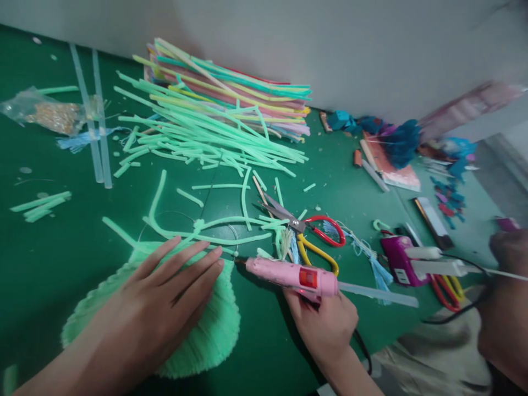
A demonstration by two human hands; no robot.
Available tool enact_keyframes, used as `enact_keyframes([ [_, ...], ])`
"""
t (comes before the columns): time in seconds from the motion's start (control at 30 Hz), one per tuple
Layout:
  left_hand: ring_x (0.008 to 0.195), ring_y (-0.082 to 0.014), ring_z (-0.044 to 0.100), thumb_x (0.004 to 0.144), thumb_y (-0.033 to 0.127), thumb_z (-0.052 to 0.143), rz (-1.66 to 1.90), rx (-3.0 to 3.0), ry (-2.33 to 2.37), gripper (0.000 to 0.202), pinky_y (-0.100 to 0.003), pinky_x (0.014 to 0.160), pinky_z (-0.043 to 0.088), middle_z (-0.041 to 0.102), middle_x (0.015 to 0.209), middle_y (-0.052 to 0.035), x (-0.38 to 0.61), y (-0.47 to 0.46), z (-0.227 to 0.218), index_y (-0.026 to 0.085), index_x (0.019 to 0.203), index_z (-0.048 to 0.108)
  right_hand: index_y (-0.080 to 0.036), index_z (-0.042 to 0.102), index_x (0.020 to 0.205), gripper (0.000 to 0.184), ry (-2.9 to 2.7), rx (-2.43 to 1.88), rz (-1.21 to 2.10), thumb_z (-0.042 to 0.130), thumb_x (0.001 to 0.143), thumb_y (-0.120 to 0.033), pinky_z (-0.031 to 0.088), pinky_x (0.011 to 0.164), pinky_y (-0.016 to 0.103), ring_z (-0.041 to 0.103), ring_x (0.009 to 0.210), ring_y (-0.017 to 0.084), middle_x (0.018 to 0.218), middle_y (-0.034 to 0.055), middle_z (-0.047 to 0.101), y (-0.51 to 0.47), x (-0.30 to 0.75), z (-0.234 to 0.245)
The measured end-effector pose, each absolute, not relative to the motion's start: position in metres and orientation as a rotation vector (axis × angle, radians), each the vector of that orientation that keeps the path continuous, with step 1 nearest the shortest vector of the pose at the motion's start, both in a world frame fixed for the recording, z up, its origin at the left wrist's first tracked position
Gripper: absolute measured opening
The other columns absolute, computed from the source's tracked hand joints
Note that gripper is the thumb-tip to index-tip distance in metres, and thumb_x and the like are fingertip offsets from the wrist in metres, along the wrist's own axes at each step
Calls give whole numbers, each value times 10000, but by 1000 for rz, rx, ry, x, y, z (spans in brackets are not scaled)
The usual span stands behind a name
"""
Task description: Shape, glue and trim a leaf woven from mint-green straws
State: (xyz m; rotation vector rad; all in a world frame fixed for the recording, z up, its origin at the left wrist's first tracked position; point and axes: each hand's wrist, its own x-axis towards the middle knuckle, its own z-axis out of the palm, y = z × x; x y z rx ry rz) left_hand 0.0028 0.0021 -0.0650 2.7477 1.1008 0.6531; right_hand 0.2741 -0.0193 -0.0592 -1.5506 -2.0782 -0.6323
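My left hand (169, 297) lies flat with its fingers stretched across a mint-green piece (206, 335) built of fuzzy pipe cleaners set side by side. Loose pipe-cleaner ends and a thin wire ring stick out along its upper edge. In my right hand (325, 319) is a pink hot glue gun (289, 275), fingers wrapped around its handle. A clear glue stick (379, 294) juts from its back. The nozzle points left, close to the piece's upper right corner; whether it touches cannot be made out. Scissors (295, 223) with red and yellow handles lie open just above the gun.
Behind my hands lies a heap of mint pipe cleaners (206, 132). Two glue sticks (94, 121) and a bag of small beads (53, 115) are at left. At right are blue tassels (381, 269), a purple box (398, 258), black cords and another person's arm (505, 308).
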Motion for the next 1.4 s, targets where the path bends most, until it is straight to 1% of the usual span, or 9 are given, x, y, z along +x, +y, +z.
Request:
enact_keyframes([
  [0.1,1347,-283,494,975,261,457,650,2737,1108,408,-519,1207,274,606,1413,-42,3,1,-67,172,1357,570,-175,557,844,110,-2076,-1536,-586,600,926,-235,501,578,218,660,588,161,632,30,658,-18,273,-57],
  [0.2,1354,-277,485,978,267,447,643,2736,1105,419,-513,1212,264,591,1430,-34,2,1,-68,178,1373,554,-182,566,849,97,-2081,-1547,-505,593,933,-223,505,601,218,654,597,154,677,35,675,-18,271,-54],
  [0.27,1347,-276,492,981,269,443,653,2738,1109,413,-508,1212,259,598,1422,-34,1,3,-68,171,1364,562,-186,584,848,114,-2078,-1565,-479,582,945,-245,496,582,222,634,571,151,664,27,663,-18,269,-52],
  [0.37,1346,-298,489,969,219,455,607,2795,1051,423,-521,1206,254,599,1418,-65,1,4,-66,137,1373,552,-187,611,847,158,-2065,-1590,-460,569,957,-292,479,544,237,612,540,156,653,28,657,-19,269,-52],
  [0.47,1343,-314,492,952,178,480,589,2783,1042,435,-533,1197,266,602,1413,-82,1,4,-64,129,1380,544,-190,631,852,154,-2056,-1607,-453,575,949,-294,483,536,249,613,536,166,656,37,663,-20,271,-55],
  [0.6,1333,-316,505,954,182,483,637,2726,1076,418,-532,1195,274,617,1394,-86,3,3,-62,133,1361,563,-189,656,842,122,-2047,-1631,-447,600,918,-267,502,547,254,629,560,178,658,48,669,-21,272,-57],
  [0.9,1345,-315,489,944,190,499,574,2839,998,439,-511,1211,231,594,1421,-91,-1,6,-63,115,1374,547,-195,639,826,198,-2063,-1643,-449,559,952,-325,473,511,245,612,507,163,636,41,683,-21,271,-55],
  [1.1,1356,-300,477,967,186,457,615,2760,1066,415,-522,1208,246,606,1411,-70,1,3,-63,136,1369,551,-194,639,823,209,-2051,-1661,-426,567,945,-347,467,503,260,618,511,174,633,45,681,-20,271,-54],
  [1.4,1342,-308,494,965,202,471,599,2785,1046,417,-528,1194,269,600,1417,-75,1,4,-63,136,1367,557,-190,650,821,210,-2054,-1691,-357,570,940,-344,465,507,241,626,514,163,643,34,684,-22,273,-57],
])
